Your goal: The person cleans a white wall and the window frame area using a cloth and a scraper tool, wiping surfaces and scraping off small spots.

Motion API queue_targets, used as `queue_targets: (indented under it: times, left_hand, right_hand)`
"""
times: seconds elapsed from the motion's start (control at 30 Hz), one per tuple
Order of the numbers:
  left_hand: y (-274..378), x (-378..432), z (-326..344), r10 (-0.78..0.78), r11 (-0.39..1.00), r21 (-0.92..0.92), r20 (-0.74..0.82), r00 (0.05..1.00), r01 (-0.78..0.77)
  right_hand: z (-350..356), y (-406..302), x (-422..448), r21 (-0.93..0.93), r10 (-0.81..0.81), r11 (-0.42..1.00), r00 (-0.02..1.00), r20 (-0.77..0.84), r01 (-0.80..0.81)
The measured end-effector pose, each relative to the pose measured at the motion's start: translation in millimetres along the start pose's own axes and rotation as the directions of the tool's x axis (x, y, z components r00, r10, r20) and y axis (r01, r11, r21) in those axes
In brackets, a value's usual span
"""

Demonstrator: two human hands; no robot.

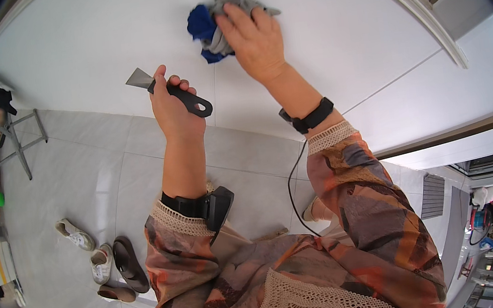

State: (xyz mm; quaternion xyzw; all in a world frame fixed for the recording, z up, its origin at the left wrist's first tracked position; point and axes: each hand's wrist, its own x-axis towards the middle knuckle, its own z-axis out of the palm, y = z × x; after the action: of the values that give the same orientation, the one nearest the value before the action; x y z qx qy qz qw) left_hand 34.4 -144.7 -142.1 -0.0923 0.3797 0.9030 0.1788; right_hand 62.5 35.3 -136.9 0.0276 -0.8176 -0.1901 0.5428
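A putty knife (pixel 184 98) with a black handle and a metal blade is gripped in my left hand (pixel 176 109). Its blade points up and to the left, just off the white tiled wall (pixel 113 45). My right hand (pixel 256 42) presses a crumpled grey and blue cloth (pixel 207 22) against the wall. Fingers spread over the cloth, which covers a vertical joint between two wall panels. Each wrist wears a black strap; the left one (pixel 188 205) carries a bulky device, and a thin black cable (pixel 291 185) hangs below the right one.
Grey floor tiles (pixel 68 171) meet the wall's foot. White shoes (pixel 101 264) and brown slippers (pixel 130 264) lie on the floor at left. A folding chair (pixel 18 136) with dark items stands by the wall. At right are a doorway edge (pixel 447 133) and a grey floor mat (pixel 432 195).
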Motion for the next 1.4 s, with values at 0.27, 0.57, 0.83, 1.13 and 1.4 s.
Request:
queue_targets:
  times: [0.27, 0.57, 0.83, 1.13, 1.4]
  left_hand:
    - [-3, 0, 4, 0.005, 1.0, 0.016, -0.002, 1.0, -0.005]
    - [-3, -6, 2, -0.004, 0.997, 0.072, 0.075, 0.997, -0.001]
    - [-7, -7, -1, -0.008, 0.988, 0.156, 0.044, 0.999, 0.001]
    - [-6, -5, -2, 0.001, 0.992, 0.124, 0.069, 0.998, -0.009]
    - [-3, -9, 2, -0.015, 0.991, 0.136, 0.046, 0.999, 0.009]
  right_hand:
    - [-3, -83, -251, 0.207, -0.066, 0.908, 0.364, 0.929, -0.363]
    - [-148, 32, -113, 0.317, 0.249, 0.833, 0.819, 0.517, -0.453]
    - [-142, 111, -24, -0.186, 0.172, 0.965, 0.982, -0.08, -0.184]
    - [-76, -37, -291, -0.043, 0.278, 0.906, 0.514, 0.811, -0.421]
    - [-137, -1, -248, 0.129, 0.427, 0.53, 0.394, 0.814, -0.838]
